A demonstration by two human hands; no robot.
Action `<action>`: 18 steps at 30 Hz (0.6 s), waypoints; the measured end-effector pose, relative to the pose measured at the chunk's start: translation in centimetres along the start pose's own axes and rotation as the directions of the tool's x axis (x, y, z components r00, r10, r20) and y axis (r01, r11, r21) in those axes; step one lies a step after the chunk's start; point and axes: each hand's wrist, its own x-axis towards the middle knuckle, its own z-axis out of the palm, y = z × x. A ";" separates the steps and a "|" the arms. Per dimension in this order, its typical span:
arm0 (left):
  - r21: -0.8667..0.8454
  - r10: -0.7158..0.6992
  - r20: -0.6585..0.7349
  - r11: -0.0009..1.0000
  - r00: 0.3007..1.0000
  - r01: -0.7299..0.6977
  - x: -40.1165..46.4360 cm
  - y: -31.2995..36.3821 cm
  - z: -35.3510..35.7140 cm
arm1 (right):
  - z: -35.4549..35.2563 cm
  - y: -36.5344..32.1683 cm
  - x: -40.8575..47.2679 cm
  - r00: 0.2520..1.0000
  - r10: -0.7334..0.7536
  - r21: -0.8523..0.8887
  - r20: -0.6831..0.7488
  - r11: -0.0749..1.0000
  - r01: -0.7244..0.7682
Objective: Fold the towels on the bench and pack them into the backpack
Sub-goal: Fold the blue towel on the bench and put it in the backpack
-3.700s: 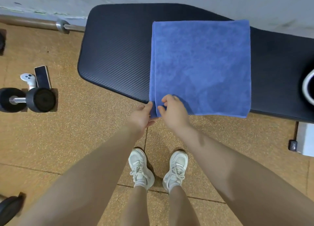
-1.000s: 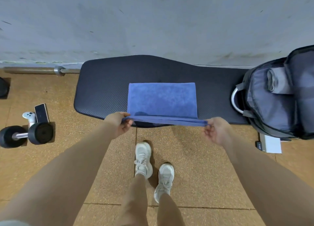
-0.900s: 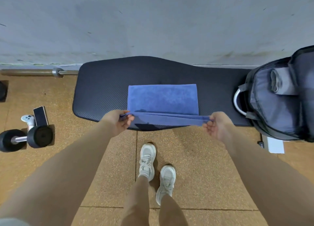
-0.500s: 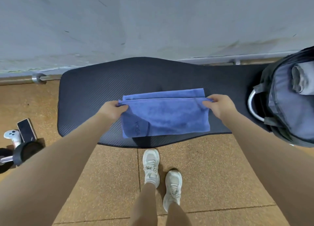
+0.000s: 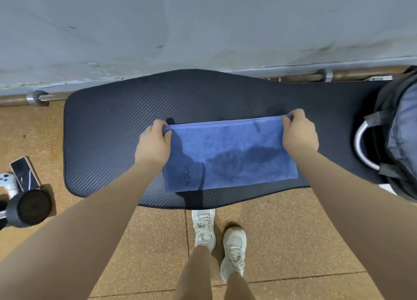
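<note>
Towel [image 5: 228,155] was pinched at both far corners, left hand [image 5: 153,145] and right hand [image 5: 299,137]. I figured uneven release could skew that fold.

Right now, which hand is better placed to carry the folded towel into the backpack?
Probably the right hand: it grips the towel corner nearest the open backpack on the bench. The left hand holds the far corner.
</note>
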 end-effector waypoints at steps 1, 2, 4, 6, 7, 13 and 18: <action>0.112 0.031 -0.066 0.993 0.997 -0.023 -0.4 0.1 0.6 | 0.4 -0.2 -0.3 0.995 -0.056 -0.089 -0.078 0.995 0.049; 0.220 0.109 -0.127 0.972 0.986 -0.079 -0.8 0.1 1.4 | 1.1 -0.3 -0.7 0.978 -0.160 -0.161 -0.134 0.977 0.138; 0.362 0.379 -0.150 0.880 0.913 -0.306 -1.8 0.7 3.2 | 2.8 -0.8 -2.2 0.904 -0.407 -0.188 -0.129 0.905 0.381; 0.395 0.575 -0.023 0.756 0.818 -0.521 -2.5 1.3 5.5 | 5.4 -1.3 -4.4 0.795 -0.605 -0.227 -0.031 0.779 0.584; 0.394 0.613 0.054 0.712 0.788 -0.581 -2.8 1.5 6.5 | 6.9 -1.3 -5.5 0.749 -0.662 -0.259 0.033 0.718 0.646; 0.452 0.620 0.181 0.637 0.763 -0.625 -3.1 -1.1 8.4 | 9.8 1.1 -6.3 0.717 -0.689 -0.355 0.109 0.646 0.676; 0.481 0.509 0.221 0.685 0.832 -0.547 -3.6 -0.8 7.7 | 5.6 5.5 -3.7 0.875 -0.463 -0.404 0.140 0.780 0.478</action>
